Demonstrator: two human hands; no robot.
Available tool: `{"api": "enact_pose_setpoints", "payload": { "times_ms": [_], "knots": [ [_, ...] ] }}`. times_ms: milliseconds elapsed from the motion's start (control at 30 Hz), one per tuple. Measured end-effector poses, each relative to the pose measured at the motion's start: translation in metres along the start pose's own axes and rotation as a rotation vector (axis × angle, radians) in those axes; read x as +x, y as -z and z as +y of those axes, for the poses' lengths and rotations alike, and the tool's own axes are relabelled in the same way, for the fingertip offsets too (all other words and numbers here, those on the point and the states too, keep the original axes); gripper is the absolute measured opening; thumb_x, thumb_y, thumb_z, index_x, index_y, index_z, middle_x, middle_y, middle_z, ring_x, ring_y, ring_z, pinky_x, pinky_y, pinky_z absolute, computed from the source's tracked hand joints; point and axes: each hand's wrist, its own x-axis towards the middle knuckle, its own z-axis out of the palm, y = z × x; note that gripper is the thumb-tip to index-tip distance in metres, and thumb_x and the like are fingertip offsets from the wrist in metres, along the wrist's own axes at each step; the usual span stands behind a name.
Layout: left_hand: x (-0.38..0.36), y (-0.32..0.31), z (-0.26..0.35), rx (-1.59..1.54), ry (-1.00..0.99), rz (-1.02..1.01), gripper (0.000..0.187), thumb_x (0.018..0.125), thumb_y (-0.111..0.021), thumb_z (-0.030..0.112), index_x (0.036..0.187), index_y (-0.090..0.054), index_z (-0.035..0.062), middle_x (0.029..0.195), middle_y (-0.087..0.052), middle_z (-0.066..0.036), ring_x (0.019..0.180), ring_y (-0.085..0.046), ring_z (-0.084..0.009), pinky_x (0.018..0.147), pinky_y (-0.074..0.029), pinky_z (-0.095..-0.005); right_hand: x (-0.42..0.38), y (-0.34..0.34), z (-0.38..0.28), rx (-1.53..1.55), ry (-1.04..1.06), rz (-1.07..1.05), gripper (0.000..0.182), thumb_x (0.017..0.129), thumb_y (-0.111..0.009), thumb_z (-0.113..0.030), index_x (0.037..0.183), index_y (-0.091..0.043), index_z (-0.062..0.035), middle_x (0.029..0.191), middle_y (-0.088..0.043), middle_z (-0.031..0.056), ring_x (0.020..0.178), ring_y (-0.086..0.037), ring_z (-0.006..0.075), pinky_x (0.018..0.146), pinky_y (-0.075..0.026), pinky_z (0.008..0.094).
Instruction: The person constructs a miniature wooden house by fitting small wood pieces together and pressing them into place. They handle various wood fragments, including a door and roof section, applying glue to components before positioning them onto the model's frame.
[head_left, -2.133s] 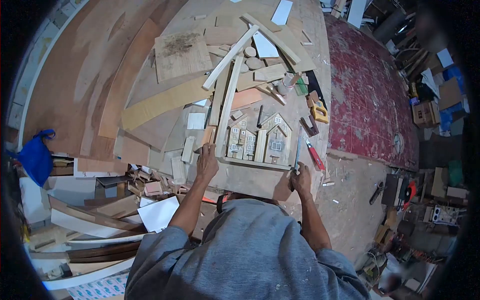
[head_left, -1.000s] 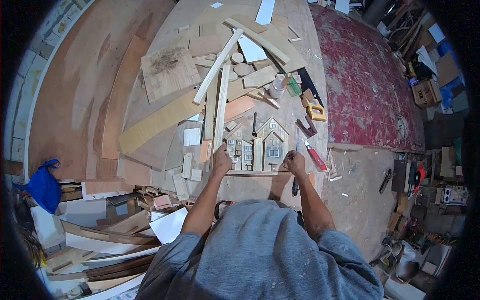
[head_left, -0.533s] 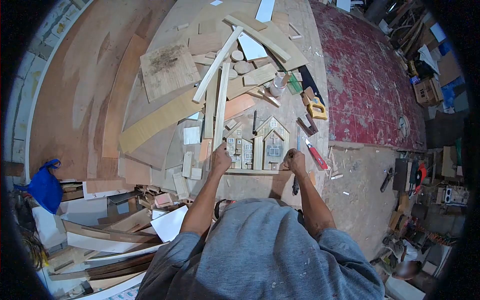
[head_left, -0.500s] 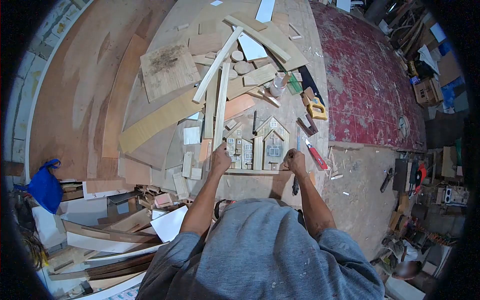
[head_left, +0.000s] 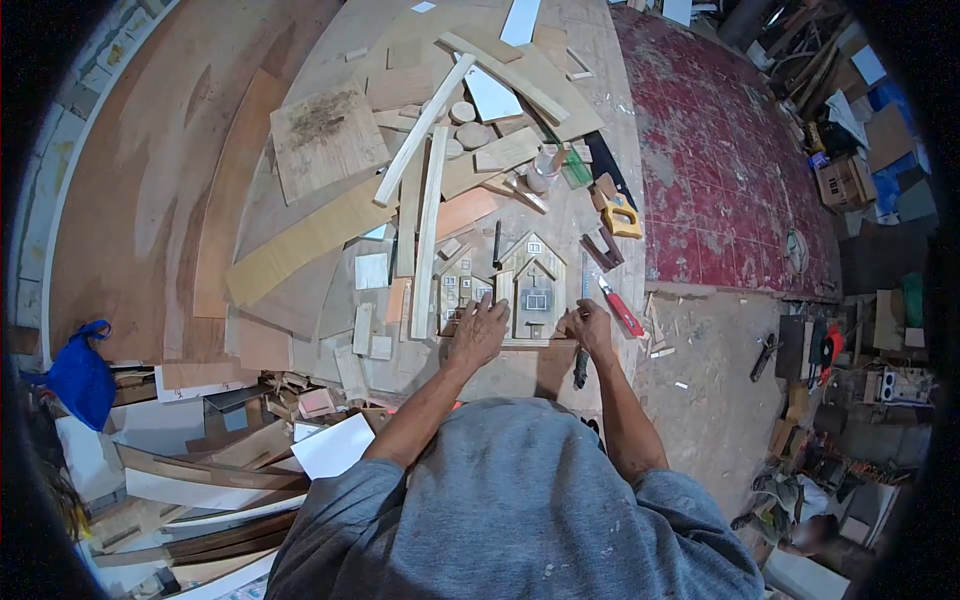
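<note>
A set of small wooden house models (head_left: 532, 285) lies flat on the workbench (head_left: 600, 90) near its front edge, with a thin wooden strip (head_left: 535, 344) along their base. My left hand (head_left: 480, 328) rests on the lower middle of the houses, fingers spread over them. My right hand (head_left: 592, 326) is at the right end of the base strip, closed around a dark-handled tool (head_left: 580, 366) whose handle points down toward me. The tool's working end is hidden by the hand.
A red-handled knife (head_left: 621, 308) and a metal ruler (head_left: 587, 284) lie right of the houses, a yellow-handled saw (head_left: 619, 213) beyond. Long wood strips (head_left: 426, 232), a plywood square (head_left: 320, 125) and offcuts crowd the bench. Scrap boards (head_left: 200, 470) pile lower left beside a blue bag (head_left: 78, 372).
My left hand has moved right, from the left edge of the houses onto their middle. My right hand stays at the right end with the tool.
</note>
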Motion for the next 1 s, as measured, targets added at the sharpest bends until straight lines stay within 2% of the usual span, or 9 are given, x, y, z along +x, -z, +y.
{"api": "enact_pose_setpoints", "payload": {
  "times_ms": [33, 167, 367, 433, 667, 767, 833, 1000],
  "knots": [
    [-0.001, -0.001, 0.000, 0.040, -0.003, 0.011, 0.039, 0.087, -0.054, 0.012, 0.124, -0.060, 0.0016, 0.132, -0.052, -0.009, 0.128, -0.045, -0.0321, 0.103, -0.036, -0.0466, -0.002, 0.002, 0.000, -0.001, -0.005, 0.002, 0.032, 0.085, -0.065, -0.013, 0.111, -0.065, 0.0054, 0.093, -0.071, 0.0212, 0.084, -0.071, 0.0311, 0.075, -0.055, 0.0373],
    [-0.002, 0.001, 0.000, 0.088, -0.025, 0.072, 0.039, 0.086, -0.054, 0.011, 0.124, -0.059, 0.0020, 0.130, -0.052, -0.009, 0.128, -0.045, -0.0313, 0.103, -0.036, -0.0479, -0.004, 0.007, 0.000, 0.007, -0.018, 0.006, 0.031, 0.086, -0.065, -0.013, 0.110, -0.064, 0.0062, 0.096, -0.070, 0.0226, 0.087, -0.070, 0.0322, 0.078, -0.055, 0.0385],
    [0.004, 0.008, 0.010, 0.126, -0.018, -0.077, 0.040, 0.087, -0.053, 0.013, 0.125, -0.057, 0.0017, 0.124, -0.053, -0.011, 0.127, -0.046, -0.0303, 0.098, -0.037, -0.0474, -0.010, 0.012, -0.005, 0.027, -0.014, 0.008, 0.030, 0.086, -0.064, -0.013, 0.110, -0.065, 0.0055, 0.094, -0.070, 0.0222, 0.087, -0.070, 0.0311, 0.080, -0.054, 0.0384],
    [0.002, 0.003, 0.011, 0.106, -0.024, 0.044, 0.038, 0.087, -0.053, 0.013, 0.123, -0.057, 0.0019, 0.123, -0.052, -0.012, 0.125, -0.045, -0.0304, 0.096, -0.037, -0.0462, -0.011, 0.014, -0.002, 0.056, -0.045, 0.001, 0.029, 0.087, -0.064, -0.013, 0.110, -0.065, 0.0051, 0.094, -0.070, 0.0219, 0.086, -0.070, 0.0306, 0.079, -0.054, 0.0379],
    [-0.001, 0.008, 0.016, 0.118, -0.002, 0.057, 0.037, 0.087, -0.052, 0.013, 0.123, -0.056, 0.0026, 0.126, -0.050, -0.012, 0.127, -0.042, -0.0313, 0.097, -0.037, -0.0481, -0.020, 0.016, 0.008, 0.025, -0.007, -0.002, 0.029, 0.087, -0.063, -0.011, 0.110, -0.064, 0.0056, 0.091, -0.070, 0.0215, 0.083, -0.070, 0.0296, 0.075, -0.054, 0.0369],
    [-0.005, 0.004, 0.018, 0.111, 0.024, 0.073, 0.038, 0.089, -0.054, 0.018, 0.124, -0.056, 0.0033, 0.130, -0.049, -0.013, 0.128, -0.042, -0.0316, 0.098, -0.037, -0.0490, -0.024, 0.018, 0.015, 0.034, -0.003, 0.005, 0.030, 0.086, -0.063, -0.010, 0.110, -0.064, 0.0065, 0.092, -0.070, 0.0221, 0.081, -0.070, 0.0302, 0.074, -0.055, 0.0370],
    [-0.008, 0.003, 0.019, 0.000, 0.077, 0.101, 0.044, 0.089, -0.058, 0.020, 0.130, -0.054, 0.0058, 0.138, -0.048, -0.014, 0.131, -0.039, -0.0337, 0.104, -0.033, -0.0511, -0.028, 0.020, 0.018, 0.028, -0.005, 0.014, 0.030, 0.085, -0.064, -0.010, 0.110, -0.064, 0.0068, 0.092, -0.070, 0.0225, 0.080, -0.071, 0.0306, 0.074, -0.055, 0.0371],
    [-0.031, 0.007, 0.014, -0.098, 0.222, 0.133, 0.050, 0.088, -0.064, 0.028, 0.132, -0.054, 0.0052, 0.138, -0.046, -0.015, 0.131, -0.038, -0.0355, 0.105, -0.032, -0.0517, -0.045, 0.026, 0.030, 0.014, -0.017, 0.069, 0.029, 0.086, -0.063, -0.009, 0.110, -0.064, 0.0065, 0.095, -0.070, 0.0242, 0.081, -0.072, 0.0318, 0.075, -0.056, 0.0379]
  ]
}}
